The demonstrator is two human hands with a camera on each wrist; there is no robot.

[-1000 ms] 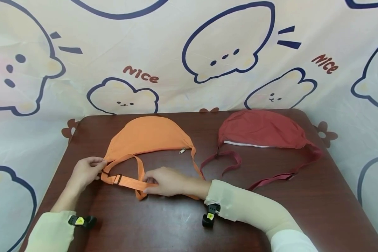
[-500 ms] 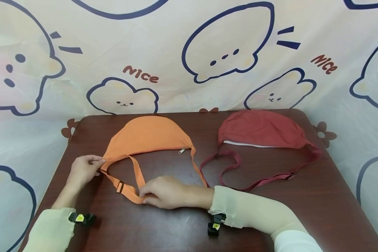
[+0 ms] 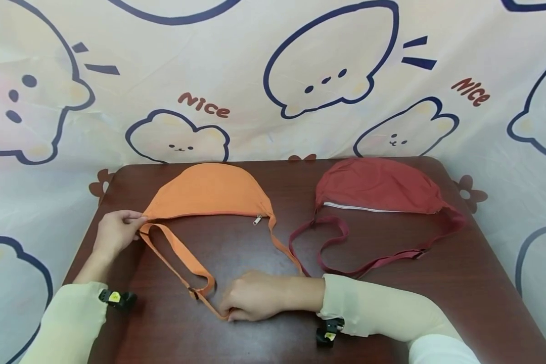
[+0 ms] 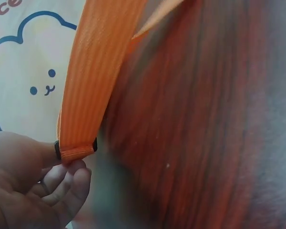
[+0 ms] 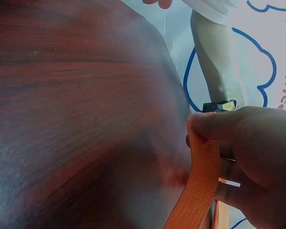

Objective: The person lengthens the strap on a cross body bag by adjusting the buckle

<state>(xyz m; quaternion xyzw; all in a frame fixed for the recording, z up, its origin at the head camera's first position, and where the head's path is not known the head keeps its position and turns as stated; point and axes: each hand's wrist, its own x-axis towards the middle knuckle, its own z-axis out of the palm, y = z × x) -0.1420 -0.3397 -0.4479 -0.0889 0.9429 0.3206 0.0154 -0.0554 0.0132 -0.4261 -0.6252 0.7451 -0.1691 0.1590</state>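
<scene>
An orange waist bag (image 3: 209, 194) lies on the table with its curved side away from me and its zipper edge towards me. My left hand (image 3: 117, 233) pinches the bag's left corner, where the strap meets a black buckle (image 4: 96, 144). The right hand (image 3: 261, 296) grips the orange strap (image 5: 200, 176) between thumb and fingers, low in the middle of the head view. Between the hands the strap runs taut through a dark slider (image 3: 193, 293), with a doubled length looped beside it. A metal zipper pull (image 3: 257, 220) hangs at the bag's right end.
A dark red waist bag (image 3: 379, 187) with a white zipper lies at the back right. Its red strap (image 3: 382, 263) curls towards the middle, close to the orange strap. Behind the brown table (image 3: 164, 333) hangs a printed cloth (image 3: 264, 136).
My right hand has moved right and towards me, drawing the strap out straighter. The left hand has shifted slightly away and left, and the orange bag has shifted with it.
</scene>
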